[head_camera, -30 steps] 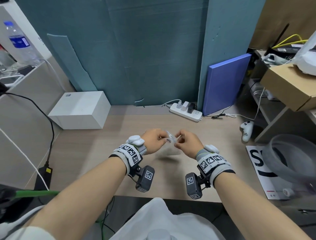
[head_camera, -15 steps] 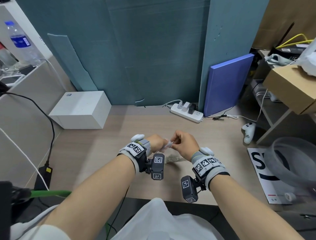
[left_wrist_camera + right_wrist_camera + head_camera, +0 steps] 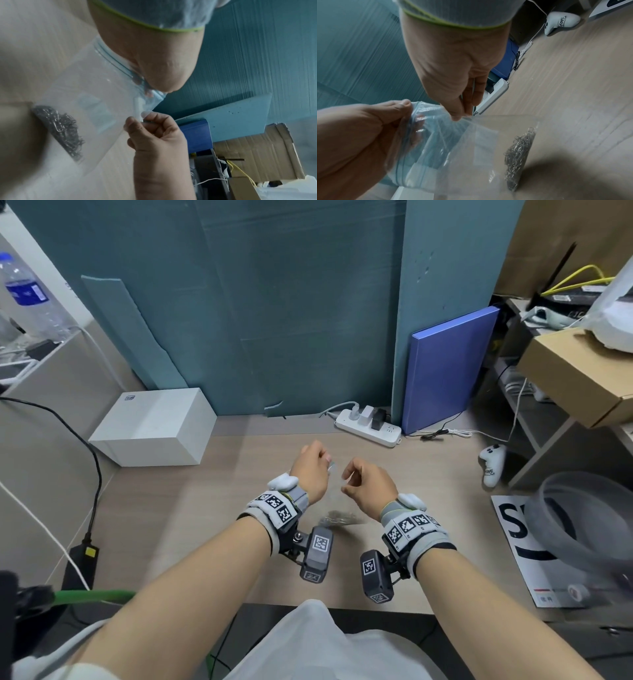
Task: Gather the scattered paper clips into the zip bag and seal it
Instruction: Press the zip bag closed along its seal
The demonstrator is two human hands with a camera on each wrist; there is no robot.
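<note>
Both hands holding up a clear zip bag over the desk [image 3: 212, 529], clips already piled inside.

The left hand [image 3: 310, 472] has the crinkled top of the thin, see-through plastic zip bag [image 3: 453, 148] bunched in curled fingers by the ridged blue zip strip. The right hand [image 3: 368, 486] pinches the bag's side edge between thumb and fingertips. The paper clips [image 3: 520, 155], a tangled heap of thin silvery wire loops, sit in the bag's bottom, right down by the pale wood-grain desk.
</note>
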